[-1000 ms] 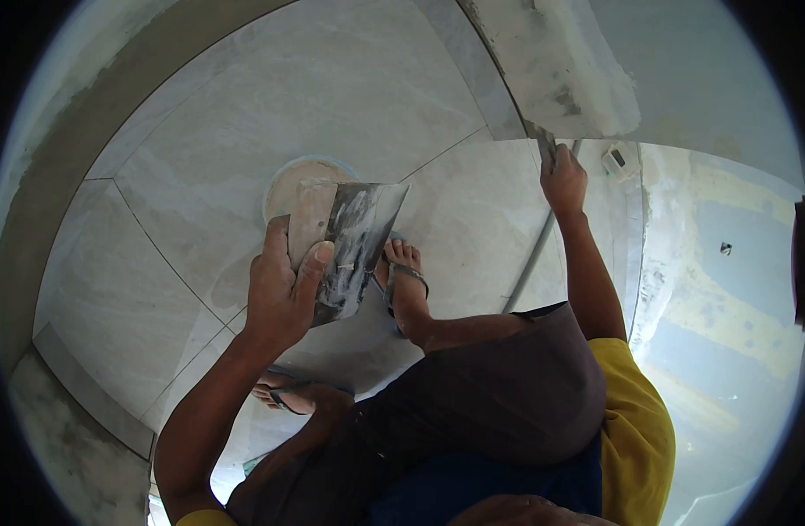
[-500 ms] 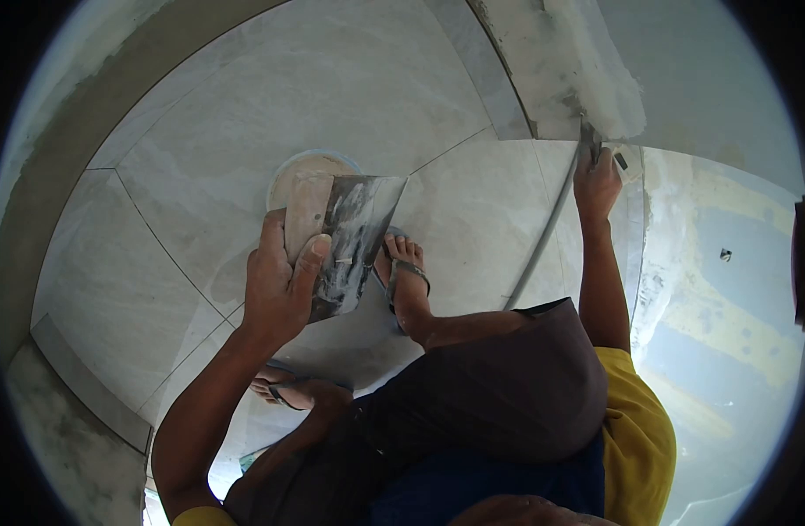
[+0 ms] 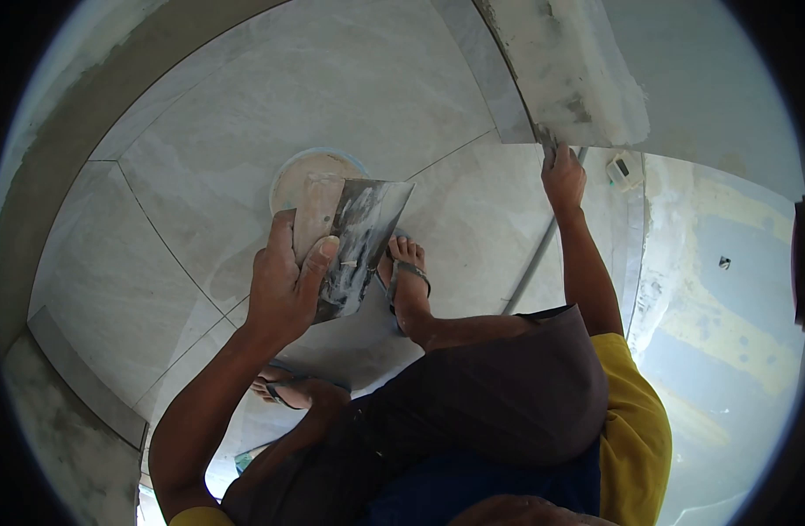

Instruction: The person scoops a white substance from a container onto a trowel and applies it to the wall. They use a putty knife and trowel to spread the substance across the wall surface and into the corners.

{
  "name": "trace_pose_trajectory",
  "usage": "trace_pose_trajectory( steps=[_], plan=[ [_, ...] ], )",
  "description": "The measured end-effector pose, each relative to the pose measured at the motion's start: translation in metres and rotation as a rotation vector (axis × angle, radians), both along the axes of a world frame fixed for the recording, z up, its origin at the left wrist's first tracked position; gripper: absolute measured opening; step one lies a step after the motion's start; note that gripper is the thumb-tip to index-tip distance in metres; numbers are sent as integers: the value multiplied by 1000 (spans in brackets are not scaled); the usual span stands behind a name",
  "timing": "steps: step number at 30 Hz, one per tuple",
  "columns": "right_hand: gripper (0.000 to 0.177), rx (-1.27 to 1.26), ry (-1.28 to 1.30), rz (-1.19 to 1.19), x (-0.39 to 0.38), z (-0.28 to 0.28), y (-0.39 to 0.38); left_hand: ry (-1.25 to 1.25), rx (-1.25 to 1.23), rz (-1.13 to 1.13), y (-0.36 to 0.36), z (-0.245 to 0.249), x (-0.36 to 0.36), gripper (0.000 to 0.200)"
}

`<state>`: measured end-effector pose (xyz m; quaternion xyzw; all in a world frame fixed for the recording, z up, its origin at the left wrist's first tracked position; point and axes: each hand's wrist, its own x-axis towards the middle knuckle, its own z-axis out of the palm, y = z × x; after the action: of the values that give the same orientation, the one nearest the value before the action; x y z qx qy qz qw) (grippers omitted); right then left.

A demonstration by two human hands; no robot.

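Note:
My left hand point(image 3: 284, 285) is wrapped round the pale handle of a wide steel trowel point(image 3: 360, 250), whose dark blade is smeared with whitish paste. The trowel hangs over the floor, partly in front of a round bucket point(image 3: 284, 180). At the upper right, my right hand point(image 3: 564, 178) is closed on a small putty knife point(image 3: 547, 138). The knife's blade is near the lower corner of the wall edge point(image 3: 587, 96), which is coated with pale and grey filler.
Large tiles cover the floor point(image 3: 446, 184). A grey pipe point(image 3: 534, 267) lies beside my right forearm. A small white box point(image 3: 626, 171) rests near the right wall point(image 3: 718, 289). My sandalled feet point(image 3: 409, 280) stand below the trowel.
My right hand has moved left with the putty knife, along the wall's bottom corner, uncovering the small white box. My left hand and the trowel have shifted slightly right.

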<state>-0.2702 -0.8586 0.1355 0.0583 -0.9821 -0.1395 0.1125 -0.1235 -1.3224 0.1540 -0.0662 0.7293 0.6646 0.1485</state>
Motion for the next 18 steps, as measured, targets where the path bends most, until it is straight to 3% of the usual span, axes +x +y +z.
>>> trace_pose_trajectory(
  steps=[4,7,9,13,18],
  plan=[
    [13,-3,151,-25,2,30,-6,120,-86,-8,-1,-1,1,47],
    [14,-49,278,35,6,59,-19,18,-1,20,-1,1,0,51],
    [13,-77,206,106,8,47,-11,18,13,11,0,1,0,50],
    [12,5,-17,14,9,15,-15,21,-19,-1,1,-1,1,49],
    [14,0,96,5,-1,32,-6,13,16,-12,3,0,1,50]
  ],
)
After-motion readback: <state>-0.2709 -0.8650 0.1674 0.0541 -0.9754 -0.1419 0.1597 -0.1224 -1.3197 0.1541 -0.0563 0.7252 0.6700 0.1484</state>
